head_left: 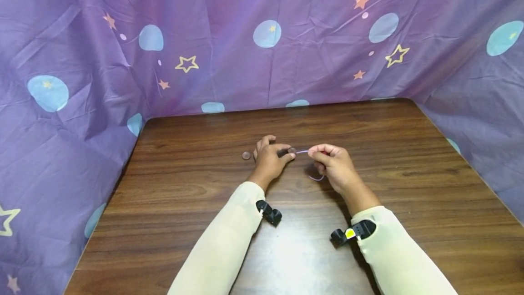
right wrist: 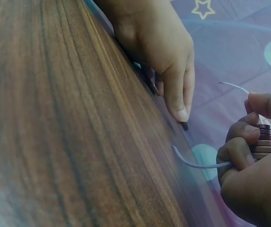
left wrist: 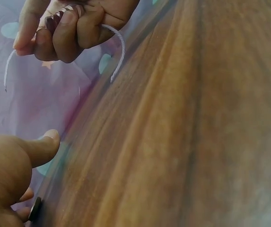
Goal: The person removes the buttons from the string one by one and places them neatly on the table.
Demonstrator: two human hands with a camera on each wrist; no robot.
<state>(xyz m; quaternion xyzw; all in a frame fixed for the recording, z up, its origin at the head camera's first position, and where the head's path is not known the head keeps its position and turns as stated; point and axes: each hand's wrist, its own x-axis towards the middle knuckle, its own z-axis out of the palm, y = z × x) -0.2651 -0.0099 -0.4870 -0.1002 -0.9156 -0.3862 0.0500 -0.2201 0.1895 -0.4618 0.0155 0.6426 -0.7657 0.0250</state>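
Observation:
My left hand [head_left: 270, 158] pinches a small dark brown button [head_left: 292, 150] between thumb and index finger, its other fingers spread over the table. In the right wrist view this button [right wrist: 184, 126] shows at the fingertips. My right hand [head_left: 333, 165] grips a pale purple cord [head_left: 303, 151], with thumb and index finger near one end. That end points left toward the pinched button. A stack of brown and reddish buttons [right wrist: 264, 139] lies in the curled fingers of the right hand. The cord's other end [right wrist: 199, 165] hangs out below in a curve.
Another brown button [head_left: 245, 155] lies on the wooden table [head_left: 184, 222], just left of the left hand. A purple curtain [head_left: 229, 22] with stars and blue circles surrounds the table at the back and sides. Black wrist cameras [head_left: 269, 213] are strapped over the pale sleeves.

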